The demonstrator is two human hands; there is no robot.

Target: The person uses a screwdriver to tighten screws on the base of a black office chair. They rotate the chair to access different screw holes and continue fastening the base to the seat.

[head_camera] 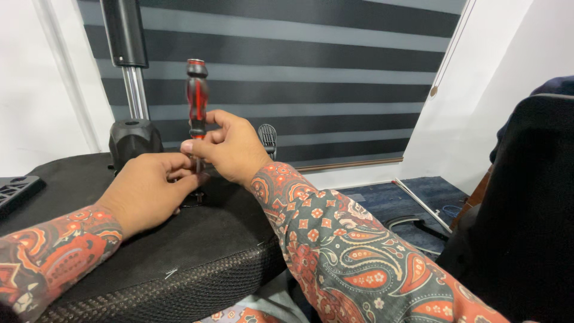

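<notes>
While the right hand [230, 146] was closed around the lower part of a red-and-black screwdriver [197, 96], the tool stood upright on the black cushion [179, 251], its handle rising well above the knuckles and its thin metal shaft running down between the two hands. The thumb and forefinger of that hand pinched the handle just where it met the shaft, with the remaining fingers curled beside it. The left hand [146, 191] lay against the cushion's top, just beside the right hand and touching it, its fingertips bent in around the foot of the shaft; whatever sat under the tip was hidden by the fingers, so I could not tell what they were pinching. Both forearms wore sleeves patterned in red, orange and grey.

The screwdriver stood near the far edge of the cushion, towards its middle. Behind the left hand, at the cushion's far edge, a black knob-shaped housing [134, 139] carried a chrome post [135, 90] that rose into a black tube. A small black ribbed lever [267, 139] showed just past the right hand. At the cushion's left edge lay a black perforated plastic part [18, 190]. A dark chair back [526, 209] filled the right side, with a grey striped window blind [311, 78] beyond.
</notes>
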